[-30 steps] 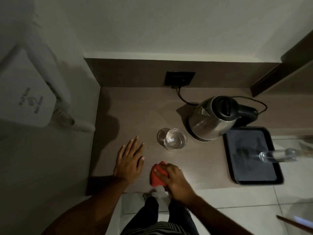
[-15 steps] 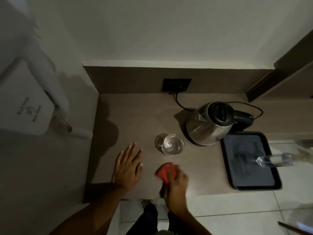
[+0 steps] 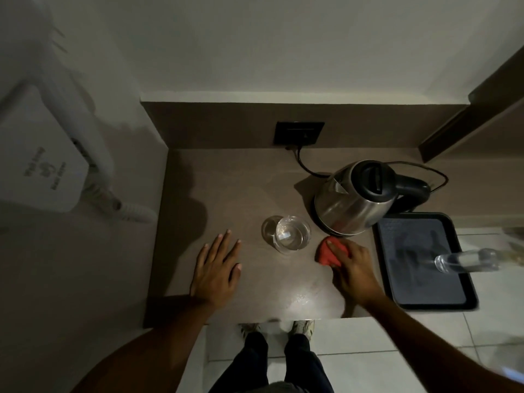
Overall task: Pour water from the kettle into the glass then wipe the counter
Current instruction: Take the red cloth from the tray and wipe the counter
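Observation:
A steel kettle (image 3: 351, 205) with a black lid and handle stands on its base at the back right of the brown counter (image 3: 226, 188). A clear glass (image 3: 292, 234) holding water sits just left of it. My right hand (image 3: 351, 265) presses a red cloth (image 3: 327, 252) flat on the counter, right of the glass and in front of the kettle. My left hand (image 3: 217, 268) rests flat on the counter left of the glass, fingers spread, holding nothing.
A black tray (image 3: 465, 304) lies at the counter's right end, with a clear bottle (image 3: 465, 260) above it. A black wall socket (image 3: 299, 133) with the kettle cord sits at the back. A white wall-mounted hair dryer (image 3: 42, 171) hangs at left. The counter's front edge is near my feet.
My right hand has slid the red cloth from the front middle of the counter rightward and back, up beside the kettle base. My left hand has stayed flat.

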Demonstrator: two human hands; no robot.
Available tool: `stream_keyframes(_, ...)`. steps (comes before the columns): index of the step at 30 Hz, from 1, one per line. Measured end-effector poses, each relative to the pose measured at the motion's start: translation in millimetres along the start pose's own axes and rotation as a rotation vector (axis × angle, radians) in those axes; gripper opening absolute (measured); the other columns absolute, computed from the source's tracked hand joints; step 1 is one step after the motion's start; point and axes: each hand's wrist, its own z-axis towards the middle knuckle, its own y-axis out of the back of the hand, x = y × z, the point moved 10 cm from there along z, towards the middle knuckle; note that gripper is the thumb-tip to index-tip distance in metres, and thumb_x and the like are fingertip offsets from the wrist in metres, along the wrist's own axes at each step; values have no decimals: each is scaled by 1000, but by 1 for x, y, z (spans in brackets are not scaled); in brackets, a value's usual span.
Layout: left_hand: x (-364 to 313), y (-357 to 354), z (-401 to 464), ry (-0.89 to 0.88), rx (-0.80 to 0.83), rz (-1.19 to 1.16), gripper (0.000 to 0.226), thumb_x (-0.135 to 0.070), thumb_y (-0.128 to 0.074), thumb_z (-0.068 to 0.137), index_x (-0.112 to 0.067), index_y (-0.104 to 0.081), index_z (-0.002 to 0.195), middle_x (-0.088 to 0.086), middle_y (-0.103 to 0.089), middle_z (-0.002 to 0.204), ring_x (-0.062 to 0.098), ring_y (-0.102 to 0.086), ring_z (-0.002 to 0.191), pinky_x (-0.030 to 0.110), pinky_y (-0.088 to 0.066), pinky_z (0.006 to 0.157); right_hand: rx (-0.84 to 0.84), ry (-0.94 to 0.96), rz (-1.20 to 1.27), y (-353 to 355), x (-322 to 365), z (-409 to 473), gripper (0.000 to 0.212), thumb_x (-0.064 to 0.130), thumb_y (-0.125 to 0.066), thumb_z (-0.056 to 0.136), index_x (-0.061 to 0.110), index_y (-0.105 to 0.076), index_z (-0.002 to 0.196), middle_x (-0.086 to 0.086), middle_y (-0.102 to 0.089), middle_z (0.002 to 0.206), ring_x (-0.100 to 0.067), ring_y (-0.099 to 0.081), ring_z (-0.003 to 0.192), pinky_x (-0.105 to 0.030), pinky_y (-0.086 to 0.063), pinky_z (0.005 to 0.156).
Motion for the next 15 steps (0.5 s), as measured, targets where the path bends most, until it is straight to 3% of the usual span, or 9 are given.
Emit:
stream_keyframes(3, 0, -2, 0, 7, 17, 9, 63, -47, -33, 97, -29, -17, 155, 3, -19, 167, 21, -20, 153, 45, -15, 121, -249, -356, 38, -15, 3, -24, 68, 1, -76, 68, 3, -56, 133, -33, -51, 129, -50, -50, 103, -48, -40, 89)
stream_keyframes(5, -1, -1, 1, 11, 28, 14, 64, -48, -34, 96, -28, -20, 155, 3, -19, 167, 21, -19, 153, 45, -15, 121, -291, -456, 101, -34, 21, -35, 69, -1, -77, 64, -1, -58, 130, -37, -50, 127, -52, -49, 102, -49, -41, 88)
stream_keyframes(7, -2, 1, 1, 11, 29, 19, 64, -49, -35, 95, -28, -24, 155, 3, -20, 167, 21, -19, 153, 45, -16, 120, -222, -323, 136, -60, 60, -45, 64, 0, -73, 64, 0, -62, 127, -36, -55, 121, -48, -51, 99, -49, -47, 82)
stream_keyframes(9, -3, 3, 1, 9, 27, 20, 64, -49, -35, 95, -28, -26, 154, 4, -21, 166, 21, -20, 152, 46, -17, 120, -30, -180, 242, -93, 100, -57, 43, 11, -66, 82, 15, -65, 125, -26, -62, 116, -45, -57, 99, -46, -52, 80)
stream_keyframes(10, -4, 4, 1, 7, 25, 15, 64, -49, -35, 95, -28, -27, 154, 4, -21, 166, 22, -21, 152, 46, -17, 120, 38, -72, 231, -101, 120, -62, 30, 21, -59, 94, 27, -64, 123, -18, -64, 118, -42, -59, 104, -45, -52, 83)
stream_keyframes(12, -5, 7, 0, 3, 14, 16, 63, -50, -35, 95, -27, -29, 154, 5, -23, 166, 22, -22, 152, 46, -16, 119, 149, 208, 318, -109, 155, -71, 22, 34, -57, 98, 38, -65, 118, -3, -61, 125, -33, -56, 116, -42, -47, 93)
stream_keyframes(14, -6, 9, -1, 0, 10, 30, 64, -51, -33, 95, -26, -30, 154, 5, -23, 166, 22, -22, 152, 45, -15, 119, 243, 497, 318, -97, 177, -82, 23, 32, -58, 98, 31, -68, 119, 5, -58, 132, -20, -50, 124, -37, -40, 97)
stream_keyframes(15, -7, 10, -1, 1, 9, 35, 64, -52, -32, 95, -26, -30, 154, 5, -23, 166, 22, -21, 152, 44, -14, 119, 303, 546, 327, -92, 174, -83, 26, 30, -58, 98, 28, -67, 121, 9, -56, 134, -12, -45, 127, -36, -37, 100)
